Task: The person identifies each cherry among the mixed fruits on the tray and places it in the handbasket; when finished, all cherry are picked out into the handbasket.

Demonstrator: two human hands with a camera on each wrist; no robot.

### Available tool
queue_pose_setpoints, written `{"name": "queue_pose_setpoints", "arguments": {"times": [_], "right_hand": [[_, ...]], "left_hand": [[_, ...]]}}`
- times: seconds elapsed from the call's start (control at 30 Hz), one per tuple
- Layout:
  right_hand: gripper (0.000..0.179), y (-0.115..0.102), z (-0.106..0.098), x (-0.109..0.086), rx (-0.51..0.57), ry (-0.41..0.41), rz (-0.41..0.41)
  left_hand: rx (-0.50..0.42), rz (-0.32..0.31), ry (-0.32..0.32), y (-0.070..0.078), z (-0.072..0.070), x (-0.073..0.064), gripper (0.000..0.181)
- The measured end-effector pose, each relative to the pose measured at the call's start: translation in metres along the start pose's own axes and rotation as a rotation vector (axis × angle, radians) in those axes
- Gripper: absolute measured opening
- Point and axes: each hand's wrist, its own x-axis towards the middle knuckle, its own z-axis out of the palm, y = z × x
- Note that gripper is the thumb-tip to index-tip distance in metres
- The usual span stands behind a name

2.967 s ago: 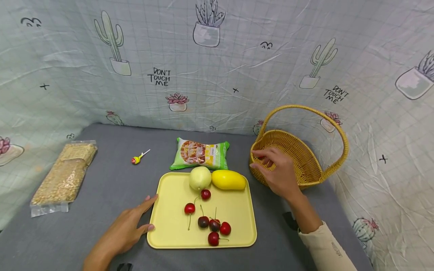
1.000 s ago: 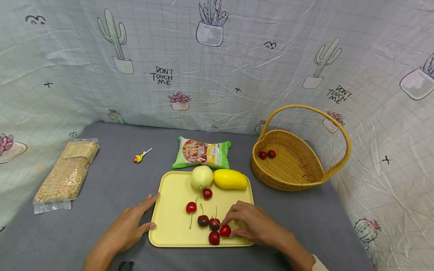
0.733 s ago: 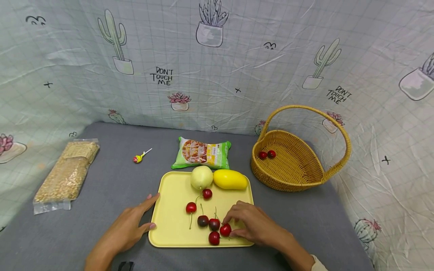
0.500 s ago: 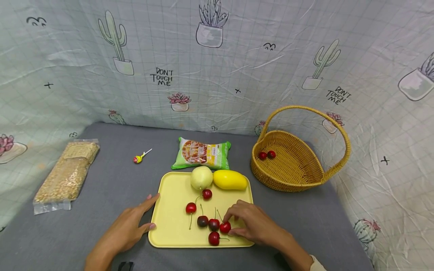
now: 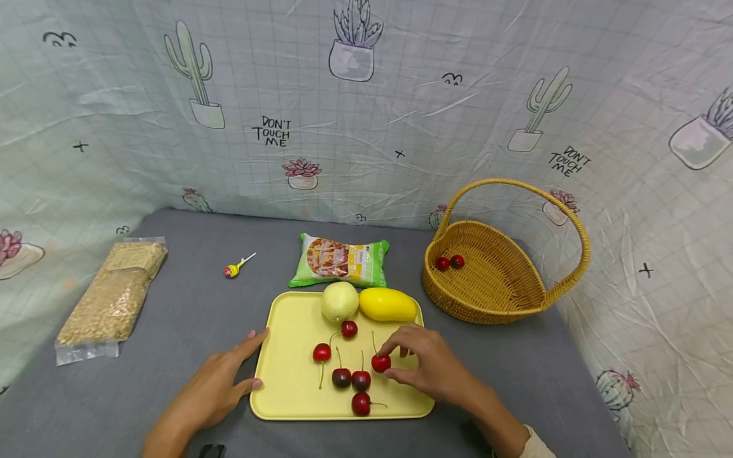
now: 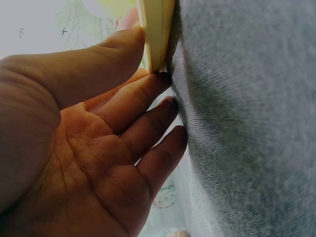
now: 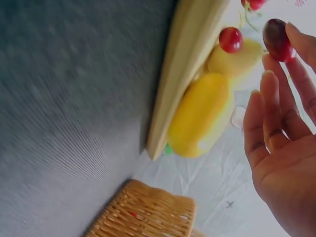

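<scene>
My right hand [image 5: 433,364] pinches a red cherry [image 5: 380,362] between thumb and fingertips, its stem pointing up, just above the right half of the yellow tray [image 5: 286,397]. In the right wrist view that cherry [image 7: 274,37] appears dark red at the fingertips. Several other cherries lie on the tray, including a dark pair near a red cherry [image 5: 361,404] at the front. My left hand [image 5: 209,387] rests at the tray's left edge, thumb and index finger spread along it. The left wrist view has the thumb against the tray rim [image 6: 155,37], the other fingers loosely extended.
At the tray's back lie a pale green round fruit [image 5: 339,301] and a yellow oblong fruit [image 5: 388,305]. A wicker basket [image 5: 487,315] with two cherries stands right. Behind is a green food packet [image 5: 343,261]; leftward lie a lollipop [image 5: 231,270] and a grain bag [image 5: 105,305].
My right hand came from the basket to the tray, took hold of a cherry and has now moved it slightly back, away from the other cherries. The left hand stays put.
</scene>
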Motion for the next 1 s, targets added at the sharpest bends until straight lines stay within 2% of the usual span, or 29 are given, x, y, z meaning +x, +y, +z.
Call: {"name": "queue_pose_setpoints", "arguments": {"times": [0.33,0.73,1.0], "right_hand": [[0.030,0.000,-0.021,0.007,-0.081,0.161,0.038],[0.034,0.004,-0.047,0.016,-0.140,0.329,0.097],[0.036,0.016,-0.056,0.025,-0.159,0.433,0.078]], "left_hand": [[-0.005,-0.024,-0.026,0.000,0.000,0.002,0.091],[0.009,-0.008,-0.002,0.000,0.001,0.001,0.089],[0.015,-0.001,0.001,0.000,0.001,0.001,0.089]]}}
